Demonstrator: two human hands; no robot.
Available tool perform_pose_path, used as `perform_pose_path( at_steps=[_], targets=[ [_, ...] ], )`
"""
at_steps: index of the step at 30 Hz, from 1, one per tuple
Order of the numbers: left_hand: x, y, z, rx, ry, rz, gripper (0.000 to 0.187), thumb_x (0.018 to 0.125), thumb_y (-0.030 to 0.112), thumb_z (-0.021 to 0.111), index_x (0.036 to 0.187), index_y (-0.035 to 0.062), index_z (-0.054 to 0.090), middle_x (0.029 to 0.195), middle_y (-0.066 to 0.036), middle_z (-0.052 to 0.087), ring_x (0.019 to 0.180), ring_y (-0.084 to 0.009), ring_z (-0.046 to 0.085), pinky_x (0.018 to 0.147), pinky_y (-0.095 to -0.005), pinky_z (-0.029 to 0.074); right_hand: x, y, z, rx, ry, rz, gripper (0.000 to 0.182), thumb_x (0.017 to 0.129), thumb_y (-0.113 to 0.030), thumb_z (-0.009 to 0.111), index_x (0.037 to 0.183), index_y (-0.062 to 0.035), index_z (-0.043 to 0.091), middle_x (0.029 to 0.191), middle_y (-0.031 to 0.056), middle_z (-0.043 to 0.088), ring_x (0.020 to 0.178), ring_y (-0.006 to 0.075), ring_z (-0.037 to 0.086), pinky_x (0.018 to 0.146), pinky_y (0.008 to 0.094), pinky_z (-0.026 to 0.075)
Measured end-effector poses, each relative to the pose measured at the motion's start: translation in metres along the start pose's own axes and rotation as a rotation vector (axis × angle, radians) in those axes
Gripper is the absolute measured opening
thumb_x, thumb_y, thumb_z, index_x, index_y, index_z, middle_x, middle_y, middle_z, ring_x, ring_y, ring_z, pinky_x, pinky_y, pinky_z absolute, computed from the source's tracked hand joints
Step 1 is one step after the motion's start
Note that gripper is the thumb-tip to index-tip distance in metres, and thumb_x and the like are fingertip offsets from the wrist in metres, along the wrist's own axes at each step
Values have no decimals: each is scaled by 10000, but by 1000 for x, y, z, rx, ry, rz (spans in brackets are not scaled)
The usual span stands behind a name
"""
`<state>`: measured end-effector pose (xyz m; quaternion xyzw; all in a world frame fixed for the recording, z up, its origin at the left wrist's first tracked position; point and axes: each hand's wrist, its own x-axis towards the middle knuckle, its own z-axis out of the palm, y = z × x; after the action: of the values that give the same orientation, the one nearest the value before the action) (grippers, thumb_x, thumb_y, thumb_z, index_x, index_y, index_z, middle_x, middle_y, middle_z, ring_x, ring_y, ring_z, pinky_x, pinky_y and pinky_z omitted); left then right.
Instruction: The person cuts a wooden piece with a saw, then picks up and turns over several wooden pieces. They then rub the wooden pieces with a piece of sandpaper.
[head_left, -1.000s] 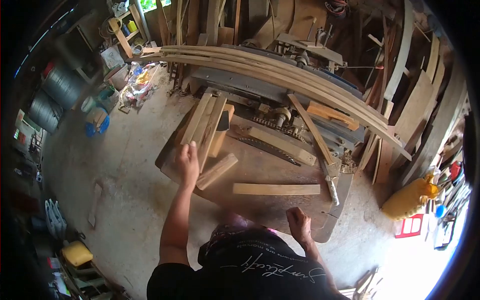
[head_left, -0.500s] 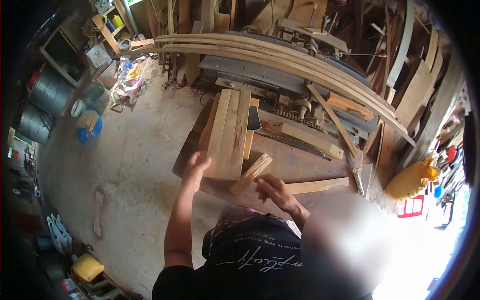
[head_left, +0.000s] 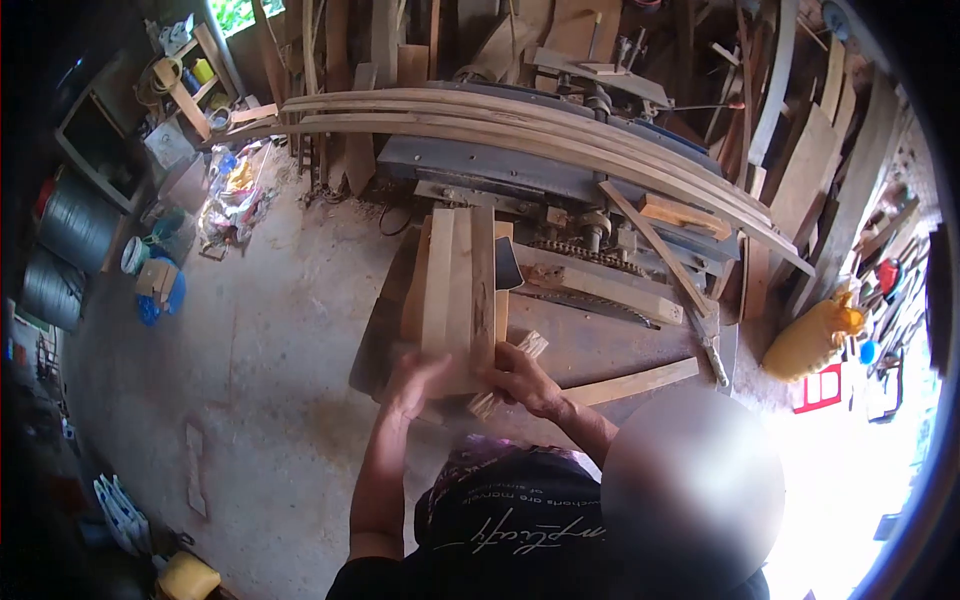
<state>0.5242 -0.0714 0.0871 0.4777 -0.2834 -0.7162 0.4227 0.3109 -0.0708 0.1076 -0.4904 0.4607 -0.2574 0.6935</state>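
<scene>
Several wooden planks (head_left: 458,285) lie side by side, their near ends toward me. My left hand (head_left: 408,385) is at the near left end of these planks, its fingers stretched over them and partly blurred. With my right hand (head_left: 527,382) I grip the near end of the rightmost plank (head_left: 483,280), which looks tilted up on its edge. Beneath that hand a short rough wood block (head_left: 530,345) lies at a slant, partly covered. A dark phone-like slab (head_left: 508,265) rests just right of the planks.
Long wooden strips (head_left: 560,140) lie across the machine (head_left: 440,158) ahead. A chain (head_left: 590,255) and a thick timber piece (head_left: 610,288) lie to the right. A loose strip (head_left: 640,380) is on the table near my right forearm. A yellow sack (head_left: 808,345) stands at far right.
My left hand has moved in to the planks' near end. My right hand has moved up and left from beside the rough block onto the rightmost plank, which has tilted. The view has shifted slightly.
</scene>
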Motion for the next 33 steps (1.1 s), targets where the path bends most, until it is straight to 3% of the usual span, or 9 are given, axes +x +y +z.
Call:
perform_pose_path(
  at_steps=[8, 11, 14, 19, 26, 28, 30, 31, 33],
  targets=[
    [-27, 9, 39, 74, -94, 74, 373, 795, 104, 689, 1115, -31, 555, 1026, -89, 631, 905, -161, 611, 827, -300, 481, -67, -11, -5, 187, 85, -91, 435, 859, -185, 629, 1237, -54, 458, 856, -12, 563, 668, 52, 463, 548, 241, 377],
    [-25, 7, 69, 138, -306, 14, 359, 803, 92, 679, 1124, -21, 565, 1057, -82, 628, 933, -151, 601, 858, -293, 464, -94, 15, -13, 466, 63, -225, 506, 850, -83, 656, 1305, -103, 435, 1160, 38, 579, 1044, 133, 534, 847, 288, 456],
    [-21, 0, 112, 263, -498, 8, 320, 818, 64, 652, 1126, 8, 583, 1064, -62, 629, 966, -136, 584, 874, -285, 451, -133, 38, -19, 575, 237, -175, 500, 856, -72, 646, 1304, -74, 426, 1210, 58, 560, 1122, 154, 510, 918, 307, 440],
    [14, -48, 143, 516, -741, -240, 380, 798, 78, 674, 1148, -19, 559, 1062, -68, 623, 950, -129, 579, 865, -260, 449, -177, 77, -14, 624, 721, -206, 469, 862, -135, 658, 1249, -54, 405, 1016, 75, 612, 804, 113, 574, 562, 225, 414],
    [55, -66, 185, 924, -937, -107, 360, 773, 89, 683, 1093, -41, 583, 1037, -76, 625, 908, -118, 586, 785, -249, 473, -202, 118, -4, 685, 866, -59, 432, 863, -221, 663, 1178, -36, 434, 875, 64, 581, 689, 121, 549, 547, 245, 449],
    [90, -112, 151, 1133, -770, 248, 342, 764, 89, 680, 1063, -52, 592, 979, -62, 636, 849, -111, 588, 764, -249, 474, -204, 117, -5, 537, 865, 64, 375, 875, -245, 646, 1123, -15, 483, 871, 70, 593, 687, 125, 564, 554, 253, 467],
    [95, -102, 156, 1098, -876, 288, 351, 767, 99, 683, 1072, -47, 587, 948, -56, 638, 832, -110, 590, 758, -253, 478, -203, 115, -10, 392, 708, 65, 335, 879, -283, 636, 1033, 0, 544, 846, 81, 631, 716, 136, 615, 579, 251, 485],
    [85, -88, 168, 1108, -887, 287, 351, 767, 99, 683, 1072, -47, 587, 948, -56, 638, 832, -110, 590, 758, -253, 478, -202, 110, -17, 179, 688, 280, 329, 868, -289, 643, 983, 11, 572, 803, 116, 658, 726, 161, 651, 603, 284, 501],
    [62, -69, 188, 970, -901, -134, 359, 771, 95, 682, 1086, -44, 580, 946, -61, 634, 835, -112, 590, 760, -252, 481, -198, 129, -16, -39, 982, 115, 283, 851, -239, 653, 937, 13, 558, 757, 168, 651, 691, 233, 667, 618, 354, 508]
  ],
)
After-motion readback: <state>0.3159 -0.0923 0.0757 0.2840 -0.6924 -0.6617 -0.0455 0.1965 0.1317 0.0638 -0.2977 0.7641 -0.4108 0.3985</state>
